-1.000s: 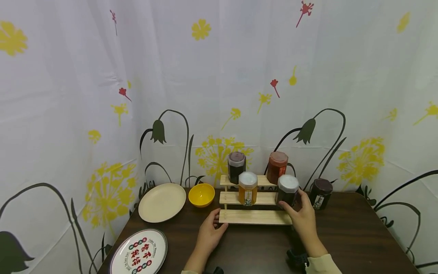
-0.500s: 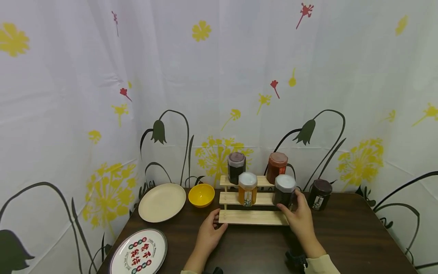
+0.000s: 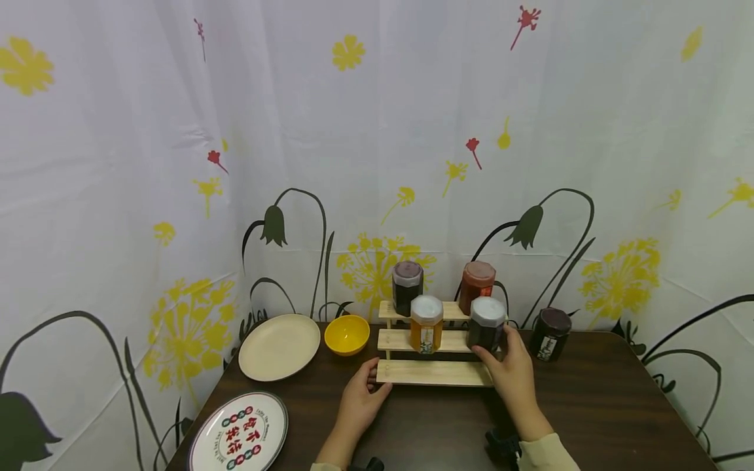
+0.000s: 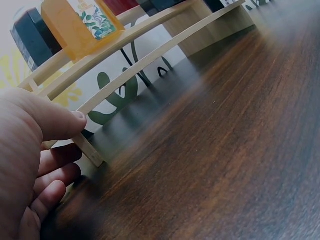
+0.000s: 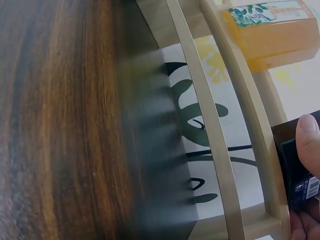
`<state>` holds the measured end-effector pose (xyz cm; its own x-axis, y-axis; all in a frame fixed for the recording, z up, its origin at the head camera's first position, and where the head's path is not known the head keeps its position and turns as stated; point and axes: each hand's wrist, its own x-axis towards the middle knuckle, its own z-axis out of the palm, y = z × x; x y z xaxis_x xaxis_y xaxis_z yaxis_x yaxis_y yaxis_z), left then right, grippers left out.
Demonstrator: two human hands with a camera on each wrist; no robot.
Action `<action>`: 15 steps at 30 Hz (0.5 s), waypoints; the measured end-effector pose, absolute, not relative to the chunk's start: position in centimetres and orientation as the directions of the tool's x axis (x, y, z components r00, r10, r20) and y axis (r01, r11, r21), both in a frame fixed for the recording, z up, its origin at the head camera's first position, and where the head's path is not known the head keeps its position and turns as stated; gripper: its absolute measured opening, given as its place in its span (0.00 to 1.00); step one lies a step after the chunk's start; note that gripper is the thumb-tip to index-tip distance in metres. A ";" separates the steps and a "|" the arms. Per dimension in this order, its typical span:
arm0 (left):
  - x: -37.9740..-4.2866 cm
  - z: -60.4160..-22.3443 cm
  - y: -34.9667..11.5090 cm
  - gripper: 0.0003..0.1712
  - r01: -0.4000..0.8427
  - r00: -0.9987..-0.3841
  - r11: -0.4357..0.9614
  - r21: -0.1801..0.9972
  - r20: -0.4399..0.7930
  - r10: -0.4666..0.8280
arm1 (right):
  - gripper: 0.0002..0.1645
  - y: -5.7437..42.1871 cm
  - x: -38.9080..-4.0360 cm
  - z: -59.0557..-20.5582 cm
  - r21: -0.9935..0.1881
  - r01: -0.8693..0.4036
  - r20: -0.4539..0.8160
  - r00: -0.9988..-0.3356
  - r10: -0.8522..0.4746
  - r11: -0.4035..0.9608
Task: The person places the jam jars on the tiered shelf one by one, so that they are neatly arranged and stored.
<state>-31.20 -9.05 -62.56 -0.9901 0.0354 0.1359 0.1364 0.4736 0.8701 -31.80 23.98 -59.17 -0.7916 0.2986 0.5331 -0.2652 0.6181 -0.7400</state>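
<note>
My left hand (image 3: 360, 396) grips the left end of a three-step wooden display rack (image 3: 434, 373). In the left wrist view its thumb (image 4: 62, 122) lies on the lowest slat, other fingers curled below. My right hand (image 3: 514, 373) holds a dark jar (image 3: 485, 332) with a whitish lid at the right of the middle step. Its thumb (image 5: 309, 140) presses the jar's side in the right wrist view. An orange jar (image 3: 426, 332) stands left of it on the same step. On the top step stand another dark jar (image 3: 407, 297) and a reddish jar (image 3: 474, 291).
A dark labelled jar (image 3: 550, 335) stands on the brown table (image 3: 612, 405) right of the rack. To the left are a cream plate (image 3: 279, 348), a yellow bowl (image 3: 347, 335) and a white plate with red characters (image 3: 240, 435). A flowered curtain (image 3: 377, 131) hangs behind.
My right hand has shifted the white-lidded dark jar left along the middle step, toward the orange jar. The left hand stays at the rack's end.
</note>
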 end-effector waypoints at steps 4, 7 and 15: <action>-31.3 -62.6 -9.1 0.37 0.129 -0.991 0.475 0.871 0.130 0.030 | 0.46 23.9 -32.0 -59.2 -0.728 -0.261 0.542 -0.785 0.299 0.634; -31.4 -62.6 -9.1 0.36 0.132 -0.990 0.478 0.868 0.135 0.028 | 0.46 23.8 -32.1 -59.2 -0.716 -0.258 0.548 -0.783 0.293 0.649; -31.5 -62.6 -9.1 0.37 0.127 -0.992 0.470 0.873 0.125 0.035 | 0.48 23.9 -31.8 -59.2 -0.700 -0.241 0.542 -0.792 0.281 0.672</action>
<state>-31.46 -9.10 -62.61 -0.9915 0.0353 0.1250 0.1269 0.4705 0.8733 -31.82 23.87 -59.17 -0.7918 0.2808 0.5424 -0.2409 0.6724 -0.6998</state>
